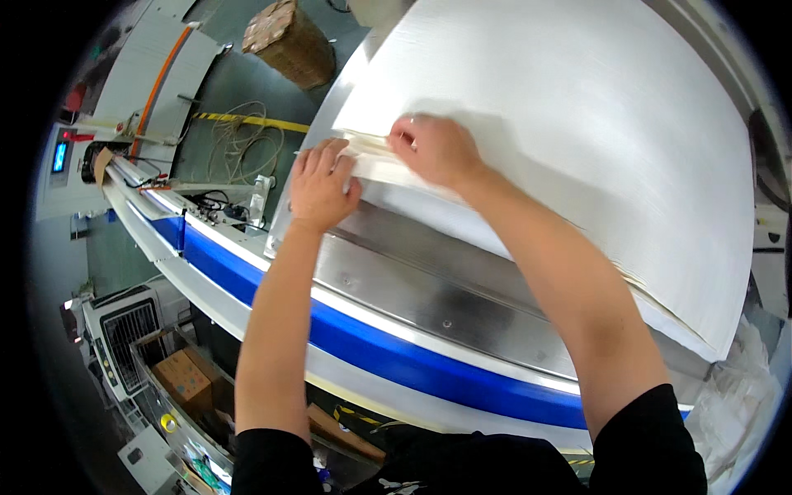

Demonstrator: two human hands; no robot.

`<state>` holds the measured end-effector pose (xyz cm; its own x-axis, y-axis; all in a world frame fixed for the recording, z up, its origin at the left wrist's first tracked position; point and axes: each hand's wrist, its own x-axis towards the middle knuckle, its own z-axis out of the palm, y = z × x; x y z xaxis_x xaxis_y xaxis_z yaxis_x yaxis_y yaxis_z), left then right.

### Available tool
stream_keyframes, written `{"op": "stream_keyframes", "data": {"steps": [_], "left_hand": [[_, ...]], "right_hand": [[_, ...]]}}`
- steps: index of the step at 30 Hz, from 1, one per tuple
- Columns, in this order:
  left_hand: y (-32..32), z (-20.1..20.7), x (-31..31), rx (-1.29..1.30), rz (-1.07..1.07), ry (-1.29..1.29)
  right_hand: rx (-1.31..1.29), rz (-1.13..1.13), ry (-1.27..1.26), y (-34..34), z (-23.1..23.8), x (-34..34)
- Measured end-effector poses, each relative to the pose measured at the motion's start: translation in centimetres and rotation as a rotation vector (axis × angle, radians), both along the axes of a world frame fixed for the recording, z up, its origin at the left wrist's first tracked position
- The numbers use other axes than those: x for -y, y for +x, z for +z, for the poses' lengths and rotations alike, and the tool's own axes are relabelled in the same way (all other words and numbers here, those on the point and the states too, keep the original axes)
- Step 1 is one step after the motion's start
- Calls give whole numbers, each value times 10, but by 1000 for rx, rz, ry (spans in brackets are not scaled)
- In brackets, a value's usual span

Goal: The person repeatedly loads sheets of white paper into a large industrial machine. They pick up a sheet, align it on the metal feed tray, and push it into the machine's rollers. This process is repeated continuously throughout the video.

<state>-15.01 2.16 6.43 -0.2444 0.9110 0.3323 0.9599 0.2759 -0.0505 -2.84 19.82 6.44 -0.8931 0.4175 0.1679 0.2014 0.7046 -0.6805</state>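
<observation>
A large stack of thin white sheets (561, 107), perhaps paper, lies on a metal-edged table. At its near left corner the edges of several sheets are lifted and fanned a little apart. My left hand (322, 186) rests against that corner, palm down, with its fingers stretched forward and the thumb toward the sheets. To its right my right hand (437, 153) is curled over the near edge, fingers and thumb closed on the sheet edges. How many sheets are between them is hidden.
Along the table's front run a bare steel strip (396, 276) and a blue band (396, 355). A brown wrapped bundle (293, 41) and coiled cord (243, 144) are on the floor at far left. Clear plastic (734, 404) bunches at right. Cardboard boxes (183, 379) sit lower left.
</observation>
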Motion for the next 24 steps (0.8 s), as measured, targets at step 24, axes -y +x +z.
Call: {"op": "stream_keyframes", "data": {"steps": [24], "left_hand": [[-78, -41, -38, -244, 301, -801]], "right_hand": [[1121, -959, 352, 753, 7, -188]]}}
